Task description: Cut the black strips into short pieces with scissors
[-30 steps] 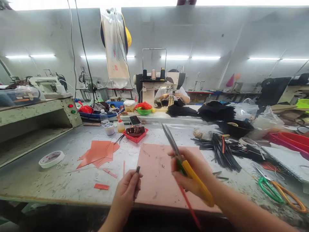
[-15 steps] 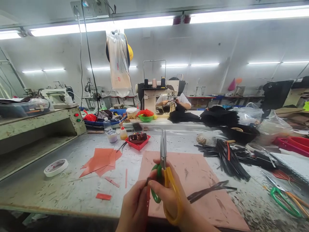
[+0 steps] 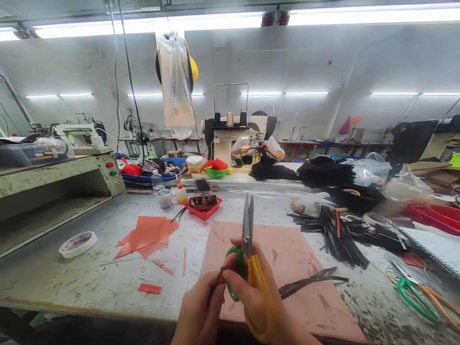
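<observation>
- Head view: the right hand (image 3: 257,299) has its fingers wrapped around the yellow-and-green-handled scissors (image 3: 247,227), above the pink sheet (image 3: 287,249) on the counter (image 3: 118,282).
- The left hand (image 3: 197,306) has its fingers closed on a thin dark strip (image 3: 220,274), beside the green handle loop; the right thumb meets it there.
- Good handling, as I judge it, means a light fingertip pinch on the strip, the scissors tucked firmly in the palm, and both blade tips clear of the left fingers.
- The scissors point away from the person, tips uppermost in view and slightly parted; their long axis runs from the right palm outward.
- The strip bends at the pinch, then runs back toward the left palm; its far end is hidden.
- Loose dark strips (image 3: 305,286) lie crosswise beside the right wrist, splayed ends to the right.
</observation>
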Motion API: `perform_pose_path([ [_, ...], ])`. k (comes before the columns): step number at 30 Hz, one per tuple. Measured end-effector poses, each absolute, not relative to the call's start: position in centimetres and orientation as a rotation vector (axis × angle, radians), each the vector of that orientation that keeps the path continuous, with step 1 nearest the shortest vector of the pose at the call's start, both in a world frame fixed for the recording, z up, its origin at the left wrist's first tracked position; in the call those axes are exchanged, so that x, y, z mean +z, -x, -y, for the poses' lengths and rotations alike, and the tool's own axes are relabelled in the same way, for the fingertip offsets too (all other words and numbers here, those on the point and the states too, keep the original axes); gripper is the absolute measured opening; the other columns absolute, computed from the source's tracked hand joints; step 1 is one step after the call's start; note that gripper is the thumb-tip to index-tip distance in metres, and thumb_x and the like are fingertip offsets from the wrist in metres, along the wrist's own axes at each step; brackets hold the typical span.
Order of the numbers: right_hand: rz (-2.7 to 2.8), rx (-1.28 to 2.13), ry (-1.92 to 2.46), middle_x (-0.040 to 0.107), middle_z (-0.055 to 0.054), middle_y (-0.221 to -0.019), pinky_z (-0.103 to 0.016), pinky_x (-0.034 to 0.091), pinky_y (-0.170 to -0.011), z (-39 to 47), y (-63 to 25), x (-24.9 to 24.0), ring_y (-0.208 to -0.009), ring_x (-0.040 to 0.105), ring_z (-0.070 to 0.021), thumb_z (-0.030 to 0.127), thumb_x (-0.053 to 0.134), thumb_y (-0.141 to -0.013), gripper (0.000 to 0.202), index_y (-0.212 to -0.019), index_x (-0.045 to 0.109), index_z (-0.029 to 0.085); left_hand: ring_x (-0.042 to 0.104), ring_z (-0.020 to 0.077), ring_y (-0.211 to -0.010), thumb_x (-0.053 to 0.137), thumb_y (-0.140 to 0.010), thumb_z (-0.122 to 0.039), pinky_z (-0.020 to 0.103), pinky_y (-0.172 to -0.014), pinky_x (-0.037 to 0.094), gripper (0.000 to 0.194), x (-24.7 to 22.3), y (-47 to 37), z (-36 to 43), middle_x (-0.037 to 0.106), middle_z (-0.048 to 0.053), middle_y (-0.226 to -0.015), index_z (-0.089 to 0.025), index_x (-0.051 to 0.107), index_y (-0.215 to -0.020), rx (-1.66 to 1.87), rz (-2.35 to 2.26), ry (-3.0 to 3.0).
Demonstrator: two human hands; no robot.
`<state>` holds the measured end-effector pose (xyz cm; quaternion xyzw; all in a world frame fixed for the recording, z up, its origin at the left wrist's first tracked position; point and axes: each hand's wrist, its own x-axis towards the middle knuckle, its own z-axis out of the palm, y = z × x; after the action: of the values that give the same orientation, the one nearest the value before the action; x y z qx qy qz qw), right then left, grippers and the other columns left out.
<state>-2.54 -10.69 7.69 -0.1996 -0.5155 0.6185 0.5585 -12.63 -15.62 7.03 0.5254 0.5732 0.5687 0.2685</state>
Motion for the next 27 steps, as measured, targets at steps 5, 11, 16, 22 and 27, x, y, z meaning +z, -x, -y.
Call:
perform_pose_path([
  [5, 1.229, 1.444, 0.489, 0.057, 0.004, -0.075, -0.023, 0.049, -0.054, 10.7, 2.5, 7.7, -0.061, 0.057, -0.0117, 0.017, 0.065, -0.071, 0.038, -0.104, 0.05, 0.027, 0.048, 0.0163, -0.054, 0.053, -0.076, -0.035, 0.024, -0.055, 0.038, 0.018, 7.1, 12.7, 15.7, 0.059, -0.001, -0.058, -0.024, 0.068, -0.077, 1.52, -1.601, -1.414],
  [11, 1.261, 1.436, 0.491, 0.056, 0.004, -0.073, -0.023, 0.048, -0.05, 10.8, 2.6, 7.5, -0.058, 0.056, -0.0114, 0.019, 0.063, -0.072, 0.037, -0.105, 0.048, 0.027, 0.049, 0.0169, -0.054, 0.054, -0.075, -0.037, 0.025, -0.055, 0.039, 0.019, 7.2, 12.6, 15.6, 0.056, -0.001, -0.056, -0.025, 0.068, -0.077, 1.507, -1.634, -1.422],
  [16, 1.302, 1.272, 0.597, 0.054, 0.004, -0.072, -0.021, 0.043, -0.046, 8.9, 2.0, 9.0, -0.058, 0.055, -0.0112, 0.018, 0.06, -0.07, 0.036, -0.103, 0.048, 0.024, 0.05, 0.0179, -0.055, 0.051, -0.077, -0.037, 0.026, -0.057, 0.04, 0.029, 6.5, 12.5, 15.7, 0.055, -0.001, -0.058, -0.025, 0.067, -0.097, 1.436, -1.668, -1.373],
  [22, 1.288, 0.949, 0.64, 0.055, 0.006, -0.067, -0.023, 0.044, -0.047, 3.8, -0.3, 12.8, -0.055, 0.053, -0.0108, 0.023, 0.062, -0.064, 0.039, -0.1, 0.047, 0.023, 0.047, 0.0194, -0.05, 0.051, -0.078, -0.044, 0.026, -0.052, 0.039, 0.036, 5.2, 13.0, 16.8, 0.045, -0.002, -0.045, -0.025, 0.067, -0.104, 1.334, -1.639, -1.301],
  [27, 1.25, 0.77, 0.648, 0.055, 0.006, -0.066, -0.024, 0.045, -0.049, 1.9, -1.8, 14.8, -0.055, 0.053, -0.0105, 0.021, 0.064, -0.062, 0.038, -0.097, 0.051, 0.022, 0.041, 0.0159, -0.049, 0.053, -0.077, -0.048, 0.024, -0.048, 0.034, 0.041, 4.3, 13.4, 17.2, 0.047, -0.001, -0.05, -0.023, 0.066, -0.106, 1.334, -1.527, -1.215],
])
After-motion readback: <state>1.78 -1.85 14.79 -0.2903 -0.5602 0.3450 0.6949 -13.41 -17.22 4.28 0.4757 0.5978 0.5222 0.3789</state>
